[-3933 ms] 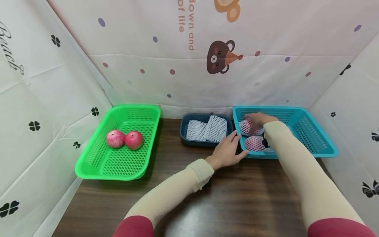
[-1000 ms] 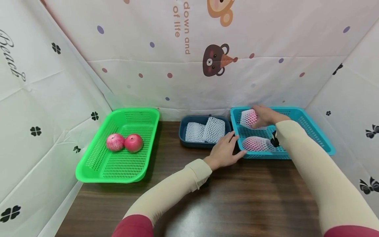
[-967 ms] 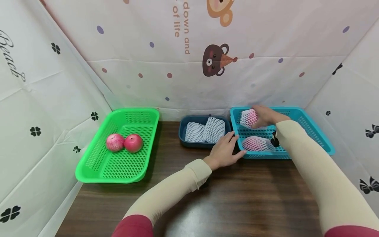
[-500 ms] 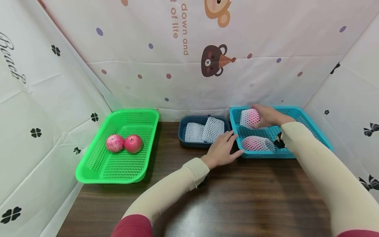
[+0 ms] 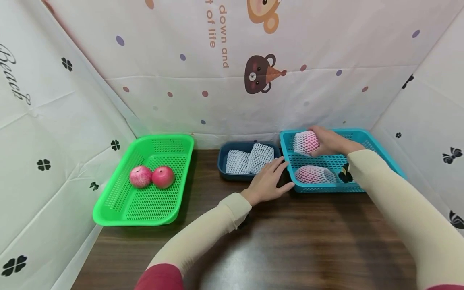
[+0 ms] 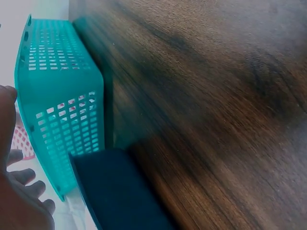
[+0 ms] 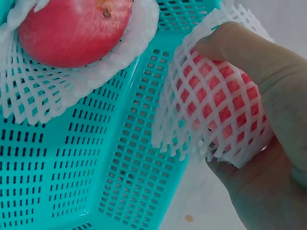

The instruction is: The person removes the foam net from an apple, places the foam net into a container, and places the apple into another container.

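In the head view my right hand (image 5: pixel 331 141) grips an apple in a white foam net (image 5: pixel 306 143) at the blue basket's (image 5: pixel 380 149) back-left corner. The right wrist view shows thumb and fingers around this netted apple (image 7: pixel 218 100). A second netted apple (image 5: pixel 314 175) lies in the front of the same basket, its red end (image 7: pixel 74 31) showing from the net's opening. My left hand (image 5: pixel 266 181) is spread with relaxed fingers, fingertips right at the basket's left rim and in front of the navy tray (image 5: pixel 226 175).
Two white foam nets (image 5: pixel 261 158) lie in the navy tray. On the left, a green basket (image 5: pixel 145 213) holds two bare apples (image 5: pixel 163 177). All stand on a dark wood table (image 5: pixel 290 241), with patterned white cloth (image 5: pixel 163 108) behind and at the sides.
My right hand has lifted the netted apple up from beside the other one toward the basket's back-left corner. My left hand has shifted slightly left along the rim.
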### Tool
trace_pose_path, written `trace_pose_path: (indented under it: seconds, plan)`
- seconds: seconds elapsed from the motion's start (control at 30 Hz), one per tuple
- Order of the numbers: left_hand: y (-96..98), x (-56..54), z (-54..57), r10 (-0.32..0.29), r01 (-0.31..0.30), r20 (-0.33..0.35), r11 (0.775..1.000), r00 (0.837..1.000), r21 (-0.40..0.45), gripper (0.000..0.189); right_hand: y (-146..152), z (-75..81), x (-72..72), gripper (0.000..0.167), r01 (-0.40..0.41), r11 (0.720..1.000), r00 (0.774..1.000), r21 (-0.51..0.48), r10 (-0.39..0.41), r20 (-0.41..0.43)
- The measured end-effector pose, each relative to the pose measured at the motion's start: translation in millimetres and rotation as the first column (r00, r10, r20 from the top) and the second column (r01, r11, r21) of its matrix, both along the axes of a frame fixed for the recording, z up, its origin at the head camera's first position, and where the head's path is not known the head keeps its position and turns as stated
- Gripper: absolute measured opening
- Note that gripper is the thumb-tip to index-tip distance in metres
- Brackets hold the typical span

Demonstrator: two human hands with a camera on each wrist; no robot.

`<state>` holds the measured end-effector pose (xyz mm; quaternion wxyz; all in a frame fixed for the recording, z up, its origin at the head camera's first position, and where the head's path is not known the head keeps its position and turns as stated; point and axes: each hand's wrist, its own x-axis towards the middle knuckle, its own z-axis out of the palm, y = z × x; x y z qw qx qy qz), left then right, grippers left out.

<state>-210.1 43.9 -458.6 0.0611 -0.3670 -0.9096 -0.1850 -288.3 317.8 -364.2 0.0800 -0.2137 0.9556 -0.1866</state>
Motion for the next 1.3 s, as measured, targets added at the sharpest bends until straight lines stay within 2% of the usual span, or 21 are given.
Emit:
trace_pose_path:
  seconds: [0.23, 0.57, 1.0, 1.3]
  plan:
    - [-9.7, 2.0, 0.2, -0.015, 0.013, 0.033, 0.998, 0.999, 0.055, 0.078, 1, -3.7, 1.6, 0.094, -0.035, 0.999, 0.999, -0.033, 0.035, -0.021]
    - [-20.5, 3.0, -0.9, -0.011, 0.006, 0.036, 0.990, 0.999, 0.143, 0.085, 2, -2.0, 11.6, 0.097, -0.061, 0.998, 0.996, -0.032, 0.059, -0.061]
    - [-35.0, 1.5, 0.3, -0.025, 0.007, 0.079, 0.974, 0.997, 0.225, 0.088, 4, 4.3, 28.7, 0.090, -0.047, 0.998, 0.997, -0.046, 0.044, -0.060]
    - [-50.4, 4.2, 2.4, -0.010, -0.025, 0.124, 0.960, 0.992, 0.278, 0.086, 2, 1.4, 34.8, 0.093, -0.056, 0.995, 0.996, -0.078, 0.050, -0.076]
